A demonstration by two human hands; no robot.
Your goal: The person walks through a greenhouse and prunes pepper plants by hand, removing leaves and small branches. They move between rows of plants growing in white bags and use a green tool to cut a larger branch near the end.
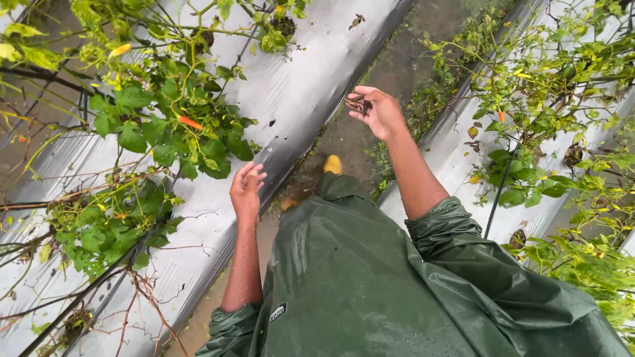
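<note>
— Two raised beds (311, 92) wrapped in silver plastic sheeting hem me in, one running up the left half of the frame, the other along the right. Between them I see a narrow muddy furrow (390, 73) climbing toward the top centre; that strip is the only open room.

— How tight are the edges?

— Tight. My left hand (247, 188) hangs right at the inner edge of the left bed, mid-frame. Leafy pepper plants (159, 125) crowd the upper left, with an orange-red chilli (190, 122) among the leaves just above and left of that hand. More plants spill over the right bed's edge at the upper right. My yellow boot (333, 164) stands in the furrow at centre, below the green raincoat (370, 277) hem.

— And the fingers?

— On the left hand the fingers are loosely curled, holding nothing that I can see. My right hand (378, 112) is raised over the furrow at upper centre, palm half open, with a few dark shrivelled pods (358, 103) lying across the fingers, lightly cupped rather than clenched.
</note>
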